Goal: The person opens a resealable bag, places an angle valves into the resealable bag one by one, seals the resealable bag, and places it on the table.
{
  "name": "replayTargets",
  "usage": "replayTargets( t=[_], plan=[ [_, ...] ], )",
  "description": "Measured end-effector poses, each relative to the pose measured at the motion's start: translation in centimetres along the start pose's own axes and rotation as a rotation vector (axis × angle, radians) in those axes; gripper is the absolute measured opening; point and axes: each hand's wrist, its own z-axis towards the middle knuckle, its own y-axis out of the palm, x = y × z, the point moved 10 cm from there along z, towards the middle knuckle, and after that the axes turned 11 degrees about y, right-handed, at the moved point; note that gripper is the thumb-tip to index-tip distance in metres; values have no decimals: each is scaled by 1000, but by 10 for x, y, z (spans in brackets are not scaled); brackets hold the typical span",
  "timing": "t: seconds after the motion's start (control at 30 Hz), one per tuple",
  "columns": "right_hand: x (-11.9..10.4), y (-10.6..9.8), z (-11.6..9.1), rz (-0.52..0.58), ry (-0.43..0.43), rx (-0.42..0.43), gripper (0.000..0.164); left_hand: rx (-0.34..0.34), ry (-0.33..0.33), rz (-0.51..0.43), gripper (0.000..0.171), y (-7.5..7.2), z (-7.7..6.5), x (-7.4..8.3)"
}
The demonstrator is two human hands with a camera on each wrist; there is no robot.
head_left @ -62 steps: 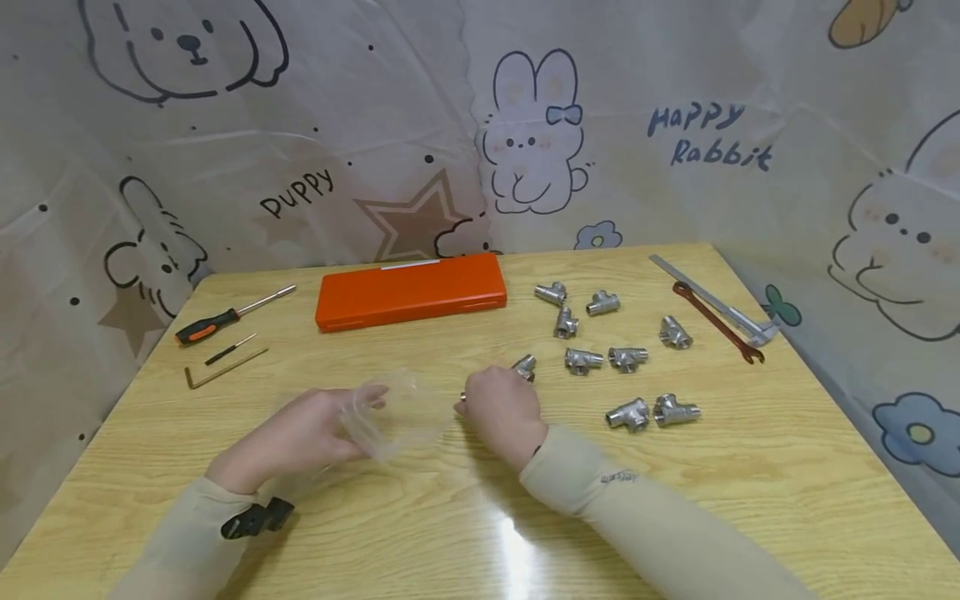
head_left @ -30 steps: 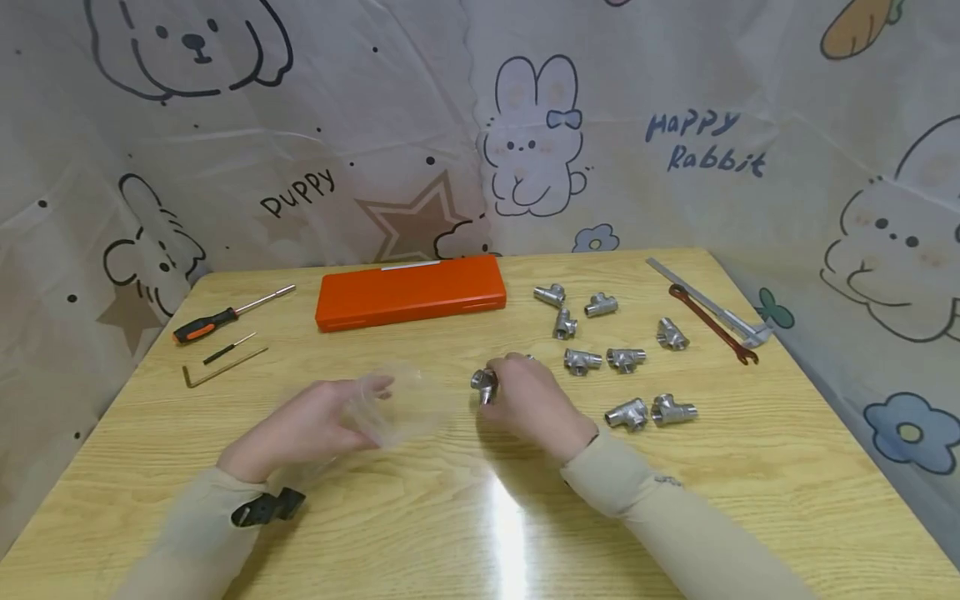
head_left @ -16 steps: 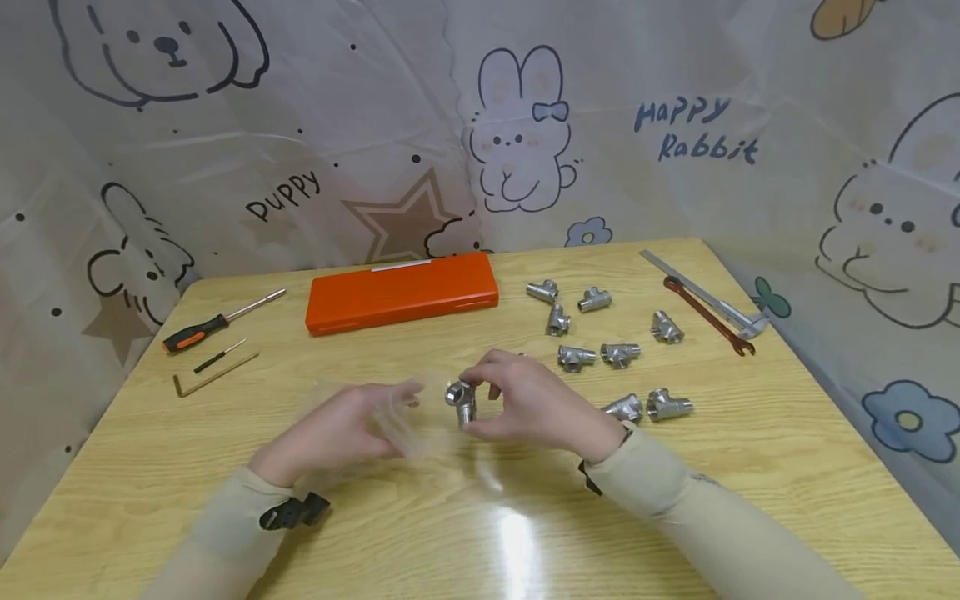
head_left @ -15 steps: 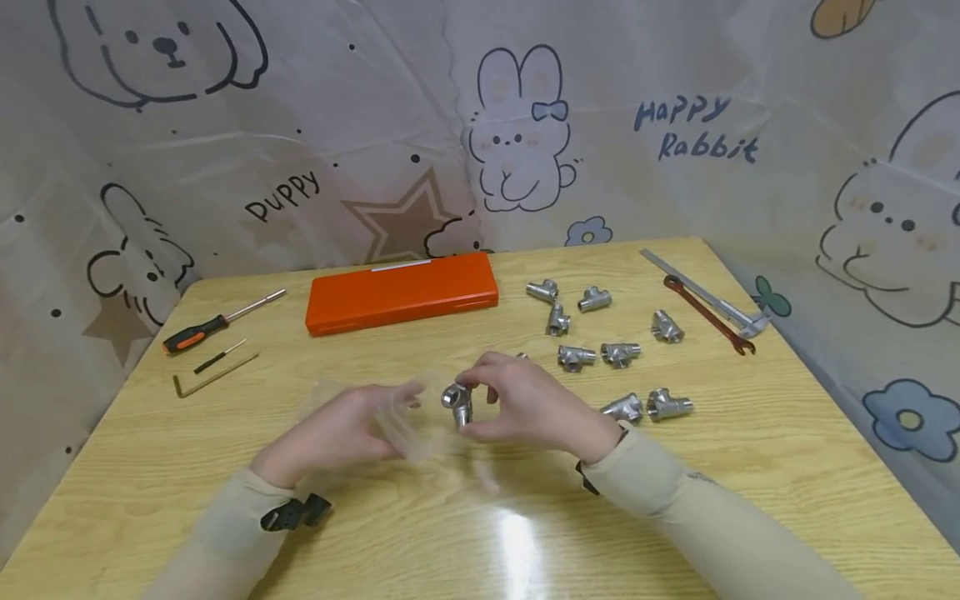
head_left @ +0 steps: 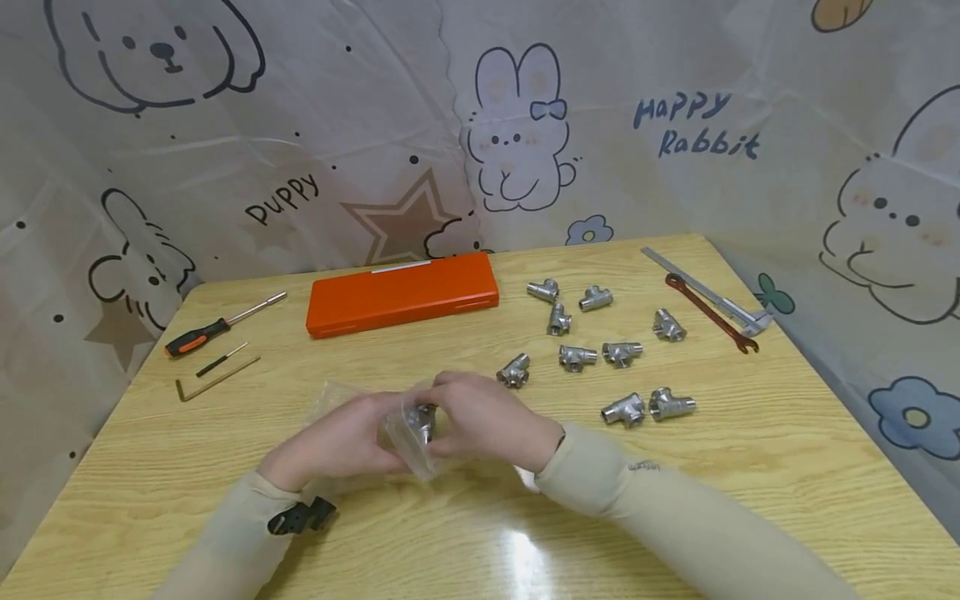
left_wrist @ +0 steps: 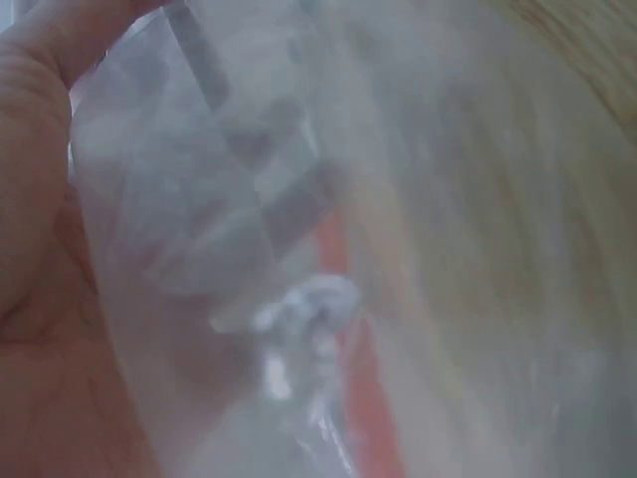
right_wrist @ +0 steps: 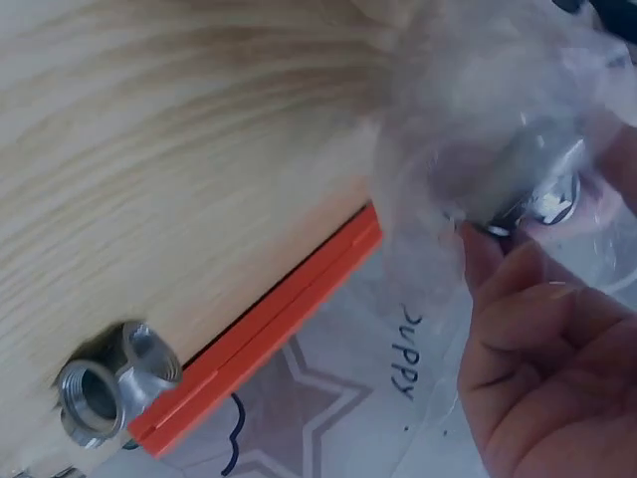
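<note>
My left hand (head_left: pixel 337 442) grips a clear plastic bag (head_left: pixel 414 457), its mouth spread between thumb and fingers and facing right. My right hand (head_left: pixel 483 421) pinches a shiny metal pipe tee (head_left: pixel 426 422) at the bag's mouth; film partly covers the tee. In the left wrist view, the tee (left_wrist: pixel 304 334) shows blurred through the film. The right wrist view has the fingertips (right_wrist: pixel 488 254) on the tee (right_wrist: pixel 552 199), with the bag around it. Another pipe tee (head_left: pixel 514 372) lies on the table just beyond my right hand.
Several more pipe tees (head_left: pixel 577 358) are scattered right of centre. A red case (head_left: pixel 401 296) lies at the back. At left are a screwdriver (head_left: pixel 198 340), a small screwdriver (head_left: pixel 213 365) and a hex key (head_left: pixel 217 380); at right, a wrench (head_left: pixel 708 310) and a caliper (head_left: pixel 697 287).
My right hand has picked up the tee from mid-table and carried it left to the mouth of the bag. The left hand with the bag has shifted slightly right.
</note>
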Motion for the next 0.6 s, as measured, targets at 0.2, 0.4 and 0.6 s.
replayTargets(
  t=[0.2, 0.4, 0.6],
  plan=[
    [-7, 16, 2, -62, -1, 46, 47, 2, -12, -11, 79, 2, -1, -1],
    [-10, 18, -2, -90, -20, 73, 41, -4, 19, -56, 81, 6, -1, 0],
    [15, -22, -12, -37, 56, 121, 40, -20, -34, -27, 86, 7, -1, -5]
  ],
)
